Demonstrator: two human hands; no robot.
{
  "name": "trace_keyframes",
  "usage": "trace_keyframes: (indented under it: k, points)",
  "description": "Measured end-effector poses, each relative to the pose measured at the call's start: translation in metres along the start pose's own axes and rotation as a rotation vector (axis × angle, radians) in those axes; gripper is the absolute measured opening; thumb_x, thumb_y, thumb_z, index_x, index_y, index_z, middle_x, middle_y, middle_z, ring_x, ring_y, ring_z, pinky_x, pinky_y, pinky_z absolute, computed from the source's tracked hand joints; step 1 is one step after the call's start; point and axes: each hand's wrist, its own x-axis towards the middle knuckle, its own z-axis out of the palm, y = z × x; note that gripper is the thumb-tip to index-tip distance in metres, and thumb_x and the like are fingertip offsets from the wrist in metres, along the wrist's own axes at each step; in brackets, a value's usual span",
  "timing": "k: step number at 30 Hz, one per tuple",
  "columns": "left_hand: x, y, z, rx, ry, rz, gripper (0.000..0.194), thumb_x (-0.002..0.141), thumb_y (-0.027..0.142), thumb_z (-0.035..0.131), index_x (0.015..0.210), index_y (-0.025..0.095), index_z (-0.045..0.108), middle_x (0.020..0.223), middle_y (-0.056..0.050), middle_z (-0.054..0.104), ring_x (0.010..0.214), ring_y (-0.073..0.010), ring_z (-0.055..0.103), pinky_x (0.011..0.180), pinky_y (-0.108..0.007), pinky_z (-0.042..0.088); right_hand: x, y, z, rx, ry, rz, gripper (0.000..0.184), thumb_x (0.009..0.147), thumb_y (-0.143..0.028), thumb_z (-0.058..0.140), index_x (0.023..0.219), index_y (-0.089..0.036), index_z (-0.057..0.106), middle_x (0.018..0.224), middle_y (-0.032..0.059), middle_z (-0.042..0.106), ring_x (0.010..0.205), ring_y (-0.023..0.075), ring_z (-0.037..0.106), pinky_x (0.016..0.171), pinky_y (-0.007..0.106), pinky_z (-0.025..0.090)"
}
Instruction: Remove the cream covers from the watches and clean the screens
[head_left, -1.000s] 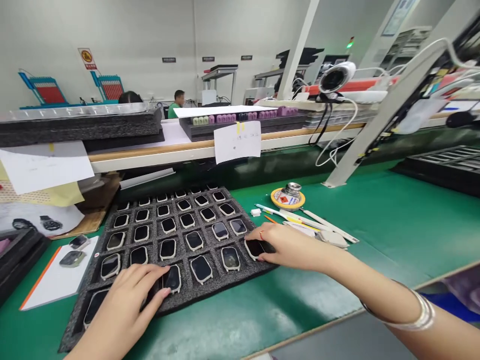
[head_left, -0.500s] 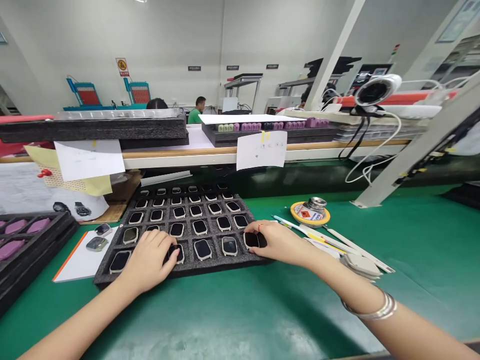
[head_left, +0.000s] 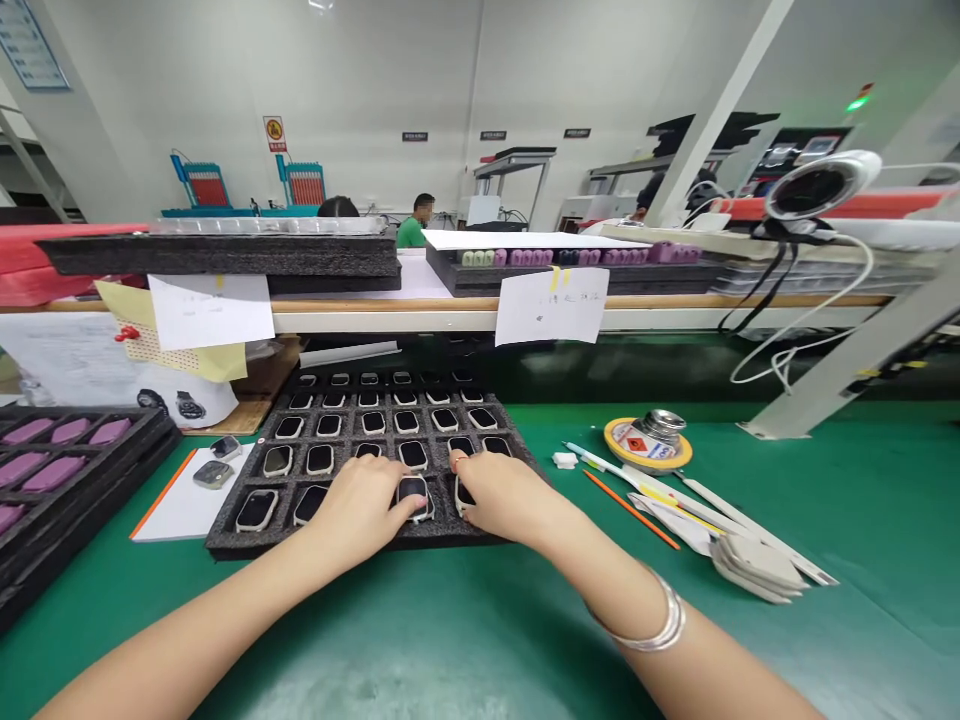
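A black foam tray (head_left: 247, 549) holds rows of square smartwatches with dark screens and pale cases. My left hand (head_left: 364, 508) lies over the front row, its thumb and fingers around the edges of a smartwatch (head_left: 412, 489) in its slot. Just to the right, my right hand (head_left: 514, 498) pinches another front-row smartwatch (head_left: 463, 495), partly covered by the fingers. Both watches sit in the foam. The front right corner of the tray is hidden under my right hand.
Left of the tray, two watches (head_left: 214, 474) rest on a white pad (head_left: 169, 505). A second foam tray (head_left: 82, 500) holds purple pieces. On the right are a metal-topped bottle on a yellow dish (head_left: 649, 442), an orange stick (head_left: 631, 509) and stacked pale pads (head_left: 757, 566). A shelf (head_left: 420, 320) crosses behind.
My right hand has moved left from the front row's end watch to its neighbour. My left hand has shifted one watch to the right, so the hands are closer. The view has turned slightly left.
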Motion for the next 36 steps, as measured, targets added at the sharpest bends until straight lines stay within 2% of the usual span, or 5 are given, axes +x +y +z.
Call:
trace_keyframes:
  k: [8,17,22,27,36]
  points:
    - [0.01,0.001,0.015,0.026,-0.024,0.048,0.037,0.09,0.05,0.058,0.098,0.015,0.068,0.101,-0.014,0.069,0.101,-0.0345,0.06,0.093,-0.051,0.044,-0.003,0.012,0.005,0.06,0.09,-0.001,0.032,0.085,-0.032,0.071,0.114,-0.016,0.066,0.094,0.0078,0.074,0.091,0.0243,0.07,0.078,0.035,0.054]
    - [0.012,-0.002,0.007,-0.673,-0.188,-0.115,0.029,0.077,0.04,0.076,0.095,0.02,0.067,0.093,-0.004,0.071,0.091,-0.0232,0.065,0.089,-0.039,0.049,-0.001,0.033,0.021,0.299,0.313,-0.012,0.033,0.072,-0.036,0.074,0.102,-0.023,0.072,0.077,0.0037,0.076,0.079,0.0279,0.073,0.068,0.031,0.051]
    - [0.009,0.009,-0.008,-1.32,-0.134,-0.331,0.037,0.082,0.048,0.073,0.098,0.017,0.058,0.105,-0.01,0.074,0.068,-0.0127,0.065,0.057,-0.024,0.051,-0.005,0.038,0.017,0.562,0.627,0.042,0.041,0.083,-0.042,0.07,0.118,-0.022,0.061,0.103,0.0048,0.076,0.085,0.0202,0.074,0.075,0.031,0.06]
    - [0.005,0.014,-0.004,-1.609,-0.184,-0.523,0.018,0.083,0.03,0.062,0.077,0.013,0.062,0.057,0.001,0.062,0.038,-0.002,0.037,0.039,-0.016,0.032,-0.021,0.016,0.021,0.859,1.1,-0.214,0.044,0.078,-0.026,0.08,0.118,-0.026,0.062,0.112,0.0064,0.075,0.093,0.0231,0.075,0.084,0.038,0.064]
    - [0.003,0.016,0.011,-1.743,-0.389,-0.477,0.055,0.078,0.058,0.076,0.11,0.014,0.065,0.092,-0.009,0.074,0.08,-0.0203,0.073,0.086,-0.038,0.057,-0.01,-0.004,0.051,0.656,0.798,-0.437,0.068,0.082,-0.023,0.079,0.142,-0.027,0.048,0.132,0.0078,0.069,0.113,0.0242,0.071,0.092,0.034,0.062]
